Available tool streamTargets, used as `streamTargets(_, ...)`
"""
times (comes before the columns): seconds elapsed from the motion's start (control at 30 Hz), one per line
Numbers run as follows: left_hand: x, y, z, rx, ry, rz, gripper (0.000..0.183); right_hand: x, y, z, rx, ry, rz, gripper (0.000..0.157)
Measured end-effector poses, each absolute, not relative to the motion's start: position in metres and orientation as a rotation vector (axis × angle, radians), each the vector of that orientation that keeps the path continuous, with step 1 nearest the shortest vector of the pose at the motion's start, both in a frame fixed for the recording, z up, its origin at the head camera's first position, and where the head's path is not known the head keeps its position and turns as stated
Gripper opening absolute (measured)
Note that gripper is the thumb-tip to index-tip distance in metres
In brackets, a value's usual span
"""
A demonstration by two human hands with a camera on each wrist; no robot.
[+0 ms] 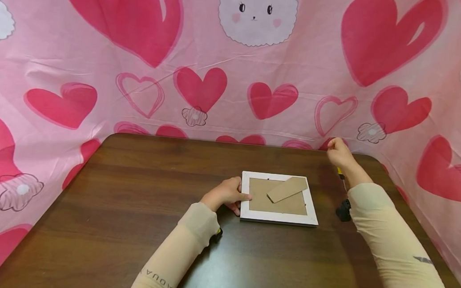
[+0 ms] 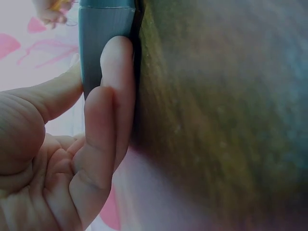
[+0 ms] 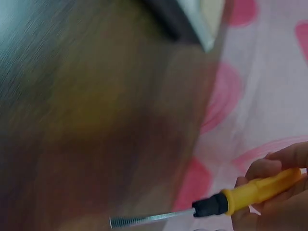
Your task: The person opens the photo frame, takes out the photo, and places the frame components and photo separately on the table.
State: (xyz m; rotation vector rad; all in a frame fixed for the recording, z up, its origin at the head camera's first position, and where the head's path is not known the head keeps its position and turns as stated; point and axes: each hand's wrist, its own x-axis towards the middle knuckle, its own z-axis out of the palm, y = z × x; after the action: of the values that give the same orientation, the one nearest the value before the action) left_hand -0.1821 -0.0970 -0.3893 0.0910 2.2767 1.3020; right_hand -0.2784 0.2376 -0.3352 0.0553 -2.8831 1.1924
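A white picture frame (image 1: 279, 217) lies face down on the table, its brown backing board (image 1: 259, 190) and slanted stand leg (image 1: 289, 189) facing up. My left hand (image 1: 229, 194) grips the frame's left side, thumb on the top face. In the left wrist view two fingers (image 2: 118, 62) lie along the outer edge of the frame. Off to the right of the frame, my right hand (image 1: 340, 154) is raised near the table's far right corner. It holds a screwdriver (image 3: 262, 188) by its yellow handle, the metal shaft and ribbed tip (image 3: 127, 221) pointing away from the fingers.
The dark brown wooden table (image 1: 130, 199) has rounded far corners. A pink cloth (image 1: 244, 64) with hearts hangs behind it and along both sides. Black wrist camera gear (image 1: 344, 211) shows by the right sleeve.
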Motion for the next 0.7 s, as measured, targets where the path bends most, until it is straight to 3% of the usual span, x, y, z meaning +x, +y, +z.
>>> streamTargets(0.17, -0.183, -0.094, -0.390, 0.085, 2.296, 1.281, 0.029, -0.285, 0.260, -0.354, 0.063, -3.024, 0.951, 0.027)
streamTargets(0.43, -0.182, -0.092, -0.389, 0.067, 2.306, 1.270, 0.030, -0.287, 0.274, -0.375, -0.134, -3.289, 0.759, 0.032)
streamTargets(0.7, -0.182, -0.094, -0.388, 0.073, 2.316, 1.259, 0.031, -0.287, 0.282, -0.387, -0.097, -3.300, 0.700, 0.036)
